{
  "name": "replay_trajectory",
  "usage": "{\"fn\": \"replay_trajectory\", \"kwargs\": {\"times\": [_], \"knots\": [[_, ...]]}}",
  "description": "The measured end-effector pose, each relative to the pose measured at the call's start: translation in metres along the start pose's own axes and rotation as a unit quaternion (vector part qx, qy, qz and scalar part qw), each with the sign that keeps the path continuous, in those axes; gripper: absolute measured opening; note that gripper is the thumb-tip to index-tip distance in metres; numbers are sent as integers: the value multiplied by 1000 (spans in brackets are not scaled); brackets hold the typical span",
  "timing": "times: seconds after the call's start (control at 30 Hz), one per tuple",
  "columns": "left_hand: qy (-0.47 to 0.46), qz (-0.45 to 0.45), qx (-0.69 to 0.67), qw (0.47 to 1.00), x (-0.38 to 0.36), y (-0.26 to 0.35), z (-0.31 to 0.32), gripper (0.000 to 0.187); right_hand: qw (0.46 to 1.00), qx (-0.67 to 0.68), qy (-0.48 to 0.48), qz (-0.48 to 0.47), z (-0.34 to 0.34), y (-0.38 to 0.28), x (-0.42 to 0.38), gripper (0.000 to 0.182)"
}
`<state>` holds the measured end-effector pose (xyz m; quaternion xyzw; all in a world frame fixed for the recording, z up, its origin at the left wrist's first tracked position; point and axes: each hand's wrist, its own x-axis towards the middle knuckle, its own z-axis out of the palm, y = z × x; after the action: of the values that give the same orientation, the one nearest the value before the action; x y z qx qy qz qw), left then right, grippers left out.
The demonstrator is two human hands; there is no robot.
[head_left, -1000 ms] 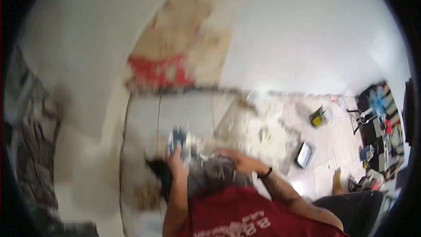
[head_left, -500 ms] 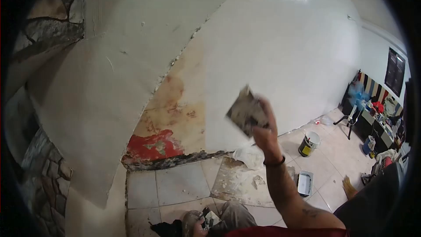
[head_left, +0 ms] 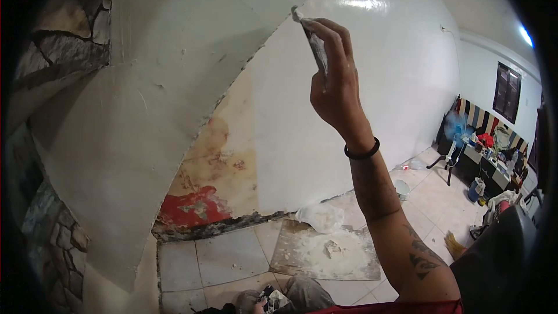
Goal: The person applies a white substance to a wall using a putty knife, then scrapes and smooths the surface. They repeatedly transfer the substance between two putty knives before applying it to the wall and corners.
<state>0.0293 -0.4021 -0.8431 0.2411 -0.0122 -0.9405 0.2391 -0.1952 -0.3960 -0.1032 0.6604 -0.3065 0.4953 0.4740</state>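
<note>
My right hand is raised in front of the white wall, fingers closed round a flat putty scraper seen nearly edge-on. A lump of whitish paste shows at the scraper's upper end, at the rough edge of the grey-green slanted panel. Low in the view, my left hand is partly visible by my knees, closed on a small tool smeared with white paste.
Stained yellow and red patches mark the lower wall. A dusty board and a plastic bag lie on the tiled floor. Behind my forearm stands a bucket. A cluttered table and fan are at the right.
My right hand has risen with the scraper to the panel's edge, and the scraper has turned from its broad face to nearly edge-on. The view has shifted slightly. My left hand stays low.
</note>
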Motion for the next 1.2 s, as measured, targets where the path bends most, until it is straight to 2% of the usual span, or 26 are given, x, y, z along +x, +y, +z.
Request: {"fn": "replay_trajectory", "kwargs": {"times": [0.07,0.17,0.27,0.37,0.43,0.5,0.6,0.67,0.7,0.77,0.83,0.9,0.93,0.97,1.0,1.03,1.07,1.1,1.13,1.17,1.2], "knots": [[-16,34,0,999,4,0,-4,29,998,-62,2,-17,4,-2,-1,73],[41,45,24,998,-2,-5,10,26,992,-116,9,-39,11,2,-4,72],[-21,71,31,997,0,-4,1,25,984,-170,15,-49,11,7,-3,70],[26,91,50,994,-1,-6,6,25,974,-216,6,-70,7,10,2,70],[50,66,65,994,0,-4,4,25,964,-247,3,-101,4,14,6,71],[68,51,72,994,-1,-1,6,24,958,-266,-15,-110,-1,22,10,64],[39,77,97,992,-8,1,16,19,954,-270,-19,-127,-10,30,15,62],[8,129,180,975,-21,-5,26,17,959,-257,-22,-119,-18,34,16,63],[-9,185,271,945,-28,-9,31,17,961,-256,-22,-100,-21,33,13,65],[-28,253,389,885,-36,-17,43,17,985,-160,-3,-59,-22,33,5,67],[-9,129,216,968,-29,-13,44,19,997,-73,8,-11,-19,29,-7,70],[23,-2,33,999,-19,-9,38,26,993,65,24,91,-6,31,-20,70],[19,16,51,998,-14,-13,33,27,976,147,43,155,1,26,-26,69],[18,36,70,997,-10,-12,27,27,968,187,70,151,8,21,-27,65],[18,59,93,994,-6,-7,18,28,942,263,94,186,13,12,-29,60],[40,-13,62,997,4,1,1,28,916,314,126,214,20,6,-31,63],[39,40,64,996,6,-2,-1,29,886,367,159,236,29,1,-30,67],[51,33,46,997,7,-1,-2,28,866,391,184,251,36,-4,-28,67],[148,42,114,982,5,4,0,26,857,403,204,249,43,-6,-27,67],[101,59,98,988,2,4,5,26,847,414,224,247,50,-7,-25,66],[80,5,75,994,-4,8,6,25,837,425,243,245,55,-8,-22,66]]}}
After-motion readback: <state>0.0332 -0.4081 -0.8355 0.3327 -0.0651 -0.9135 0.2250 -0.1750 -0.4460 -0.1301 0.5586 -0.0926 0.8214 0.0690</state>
